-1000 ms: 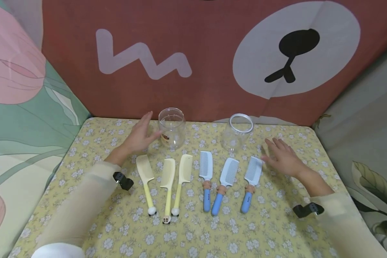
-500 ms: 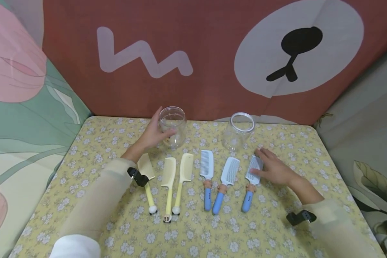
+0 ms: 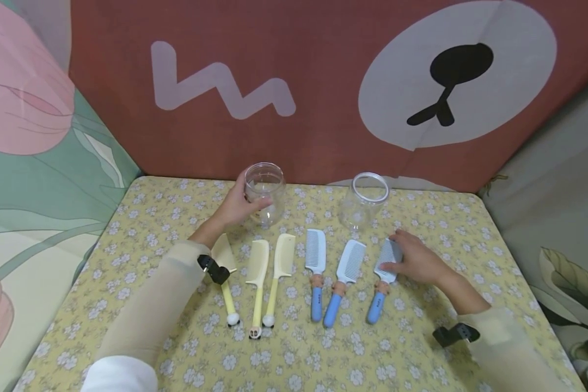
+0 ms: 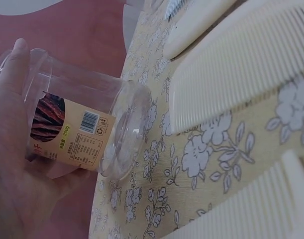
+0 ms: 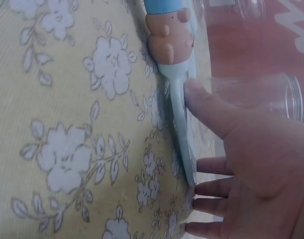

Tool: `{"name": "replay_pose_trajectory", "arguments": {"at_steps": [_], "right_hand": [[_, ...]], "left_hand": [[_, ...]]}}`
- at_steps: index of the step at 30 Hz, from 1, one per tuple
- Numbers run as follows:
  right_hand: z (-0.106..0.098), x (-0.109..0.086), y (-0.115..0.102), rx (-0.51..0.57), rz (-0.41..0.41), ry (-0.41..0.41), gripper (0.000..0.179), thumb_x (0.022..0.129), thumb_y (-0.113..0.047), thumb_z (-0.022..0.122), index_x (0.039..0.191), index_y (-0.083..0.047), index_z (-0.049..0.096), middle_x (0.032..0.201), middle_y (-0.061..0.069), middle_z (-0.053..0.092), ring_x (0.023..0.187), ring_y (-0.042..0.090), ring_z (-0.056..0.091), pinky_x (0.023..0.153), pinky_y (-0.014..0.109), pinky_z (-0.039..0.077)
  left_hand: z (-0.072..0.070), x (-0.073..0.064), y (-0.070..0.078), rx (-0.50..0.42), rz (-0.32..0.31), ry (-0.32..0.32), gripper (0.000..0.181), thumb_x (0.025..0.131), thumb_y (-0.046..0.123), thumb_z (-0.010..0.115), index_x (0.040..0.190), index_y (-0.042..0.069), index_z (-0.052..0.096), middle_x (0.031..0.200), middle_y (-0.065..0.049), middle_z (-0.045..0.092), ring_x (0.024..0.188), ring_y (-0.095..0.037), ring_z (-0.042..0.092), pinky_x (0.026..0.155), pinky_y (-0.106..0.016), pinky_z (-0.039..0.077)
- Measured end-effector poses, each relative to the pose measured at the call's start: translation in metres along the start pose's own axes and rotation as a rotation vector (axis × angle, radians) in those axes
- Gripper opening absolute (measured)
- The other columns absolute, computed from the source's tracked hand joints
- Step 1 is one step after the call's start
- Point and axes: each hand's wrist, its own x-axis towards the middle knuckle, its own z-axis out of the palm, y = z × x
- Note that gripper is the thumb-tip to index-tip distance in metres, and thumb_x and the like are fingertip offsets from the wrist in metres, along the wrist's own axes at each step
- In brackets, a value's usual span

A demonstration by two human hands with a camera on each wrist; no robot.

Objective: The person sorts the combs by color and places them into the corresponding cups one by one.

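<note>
My left hand (image 3: 237, 204) holds the left clear jar (image 3: 262, 204) round its side, thumb in front. In the left wrist view that jar bears a paper label (image 4: 74, 132) with a barcode. Over the rightmost blue comb (image 3: 376, 308), my right hand (image 3: 418, 258) lies with thumb and fingers spread apart. The right wrist view has the thumb touching the comb's pale head (image 5: 178, 119) near the neck, while the fairly straight fingers reach its far end. That comb lies on the table. My left wrist partly hides the leftmost yellow comb (image 3: 227, 298).
A second clear jar (image 3: 357, 209) stands at the back right. Two more yellow combs, a middle one (image 3: 258, 264) and a right one (image 3: 285, 256), lie beside two more blue combs (image 3: 316, 253). A flowered cloth covers the table (image 3: 299, 359), with a printed wall (image 3: 323, 136) behind.
My left hand has moved right from beside the jar and taken hold of it. My right hand has come left and down over the rightmost blue comb. Both hands hardly move in the last half second.
</note>
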Motion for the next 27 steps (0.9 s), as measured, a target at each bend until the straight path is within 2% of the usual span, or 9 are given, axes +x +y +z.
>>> {"name": "replay_pose_trajectory", "arguments": {"at_steps": [3,5,10,15,20,24,27], "right_hand": [[-0.001,0.003,-0.001,0.029,0.009,0.020,0.086,0.086,-0.041,0.083,0.138,0.016,0.045,0.137,0.037,0.048,0.117,0.049,0.053,0.089,0.060,0.049],[-0.001,0.004,-0.003,0.033,0.026,0.037,0.085,0.083,-0.040,0.086,0.134,0.015,0.048,0.127,0.033,0.054,0.107,0.045,0.057,0.082,0.055,0.051],[-0.002,0.005,-0.009,0.015,0.149,0.053,0.091,0.075,-0.047,0.090,0.132,0.012,0.050,0.126,0.038,0.049,0.110,0.050,0.051,0.082,0.058,0.049],[-0.004,0.005,-0.014,0.072,0.246,-0.014,0.098,0.076,-0.047,0.089,0.137,0.014,0.041,0.120,0.038,0.053,0.103,0.047,0.058,0.080,0.055,0.052],[-0.004,0.006,-0.017,0.157,0.273,-0.051,0.099,0.082,-0.040,0.087,0.144,0.013,0.032,0.127,0.038,0.053,0.109,0.048,0.058,0.081,0.054,0.052],[-0.001,0.008,-0.019,0.245,0.298,-0.037,0.101,0.088,-0.030,0.082,0.155,0.011,0.018,0.141,0.042,0.041,0.118,0.055,0.051,0.085,0.058,0.051],[0.002,0.008,-0.019,0.351,0.332,-0.007,0.101,0.093,-0.022,0.076,0.157,0.011,0.005,0.145,0.044,0.032,0.124,0.060,0.046,0.089,0.060,0.051]], "left_hand": [[0.000,-0.001,-0.002,0.004,-0.023,-0.005,0.097,0.093,0.025,0.078,0.163,0.017,0.012,0.157,-0.019,0.036,0.144,-0.041,0.037,0.106,-0.055,0.042],[0.000,-0.001,-0.002,0.003,-0.033,-0.005,0.097,0.093,0.026,0.078,0.163,0.018,0.013,0.158,-0.018,0.036,0.144,-0.042,0.035,0.107,-0.056,0.042],[0.000,-0.002,-0.002,0.003,-0.036,-0.002,0.097,0.092,0.027,0.079,0.163,0.018,0.014,0.158,-0.018,0.035,0.145,-0.042,0.034,0.108,-0.056,0.041],[0.000,-0.002,-0.001,0.015,-0.037,0.000,0.096,0.092,0.026,0.079,0.163,0.016,0.013,0.157,-0.018,0.036,0.145,-0.042,0.035,0.108,-0.056,0.041],[0.000,-0.002,-0.001,0.013,-0.031,0.005,0.095,0.093,0.023,0.078,0.162,0.014,0.014,0.157,-0.019,0.035,0.145,-0.040,0.034,0.110,-0.056,0.040],[0.001,-0.001,-0.002,-0.005,-0.010,0.006,0.095,0.092,0.020,0.078,0.162,0.012,0.014,0.158,-0.019,0.035,0.146,-0.039,0.034,0.111,-0.055,0.039],[0.002,0.002,-0.003,-0.047,0.021,0.000,0.093,0.092,0.015,0.078,0.161,0.011,0.014,0.158,-0.020,0.034,0.145,-0.041,0.033,0.110,-0.055,0.040]]}}
